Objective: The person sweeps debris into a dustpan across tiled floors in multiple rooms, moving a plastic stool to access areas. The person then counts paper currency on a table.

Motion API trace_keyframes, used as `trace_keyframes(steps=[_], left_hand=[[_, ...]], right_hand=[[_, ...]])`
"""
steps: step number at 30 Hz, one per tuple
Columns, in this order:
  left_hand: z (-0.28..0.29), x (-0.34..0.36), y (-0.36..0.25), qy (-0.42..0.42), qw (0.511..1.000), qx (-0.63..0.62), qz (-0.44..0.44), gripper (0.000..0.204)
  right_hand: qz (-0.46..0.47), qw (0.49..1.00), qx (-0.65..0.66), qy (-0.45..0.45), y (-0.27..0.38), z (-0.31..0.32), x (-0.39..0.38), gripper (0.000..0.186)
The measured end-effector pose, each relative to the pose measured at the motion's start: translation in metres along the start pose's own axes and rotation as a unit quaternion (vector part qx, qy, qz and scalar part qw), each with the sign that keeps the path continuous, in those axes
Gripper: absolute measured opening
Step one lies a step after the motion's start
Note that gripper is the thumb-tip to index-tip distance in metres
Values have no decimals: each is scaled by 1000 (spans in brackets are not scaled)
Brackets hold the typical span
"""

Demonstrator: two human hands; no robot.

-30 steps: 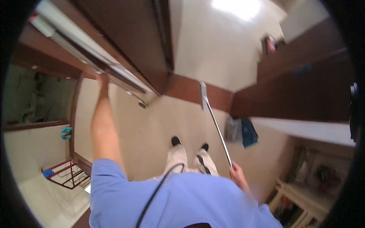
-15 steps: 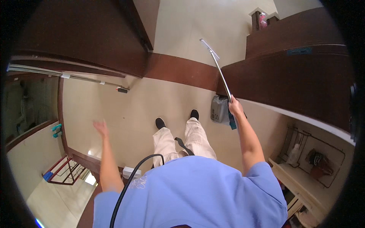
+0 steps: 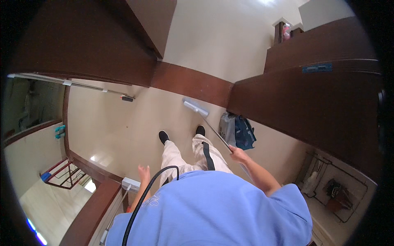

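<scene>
Left hand (image 3: 143,174): empty, fingers parted, lowered beside the blue shirt (image 3: 213,209). Right hand (image 3: 239,156): closed around the wiper handle (image 3: 217,134). Wiper head (image 3: 196,108): just beyond the shoes (image 3: 163,136), drawn back from past the brown threshold (image 3: 193,82), seemingly shifting work nearer; floor (image 3: 108,119) contact I cannot confirm.

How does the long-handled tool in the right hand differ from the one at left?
The held tool has a pale head; the left-side tool has a dark one with an orange-red part. The held tool's head is a long bar; the left-side tool's is a shorter block. The right hand grips the held tool, while no hand touches the left-side tool. Both have slim, silvery handles.
</scene>
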State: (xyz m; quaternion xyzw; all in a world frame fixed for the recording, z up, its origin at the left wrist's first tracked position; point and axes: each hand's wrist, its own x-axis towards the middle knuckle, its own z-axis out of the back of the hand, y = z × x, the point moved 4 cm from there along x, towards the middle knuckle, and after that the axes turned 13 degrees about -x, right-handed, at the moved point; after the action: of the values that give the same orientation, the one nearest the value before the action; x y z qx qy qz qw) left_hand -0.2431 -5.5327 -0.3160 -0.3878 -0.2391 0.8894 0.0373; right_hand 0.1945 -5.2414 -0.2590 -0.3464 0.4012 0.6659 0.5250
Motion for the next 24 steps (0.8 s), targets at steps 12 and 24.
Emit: trace_keyframes(steps=[12, 24], left_hand=[[-7, -40, 10, -39, 991, -120, 41, 51], [-4, -149, 107, -102, 977, -125, 136, 49]], right_hand=[[27, 967, -40, -249, 48, 151, 137, 48], [102, 969, -132, -184, 72, 98, 178, 34]])
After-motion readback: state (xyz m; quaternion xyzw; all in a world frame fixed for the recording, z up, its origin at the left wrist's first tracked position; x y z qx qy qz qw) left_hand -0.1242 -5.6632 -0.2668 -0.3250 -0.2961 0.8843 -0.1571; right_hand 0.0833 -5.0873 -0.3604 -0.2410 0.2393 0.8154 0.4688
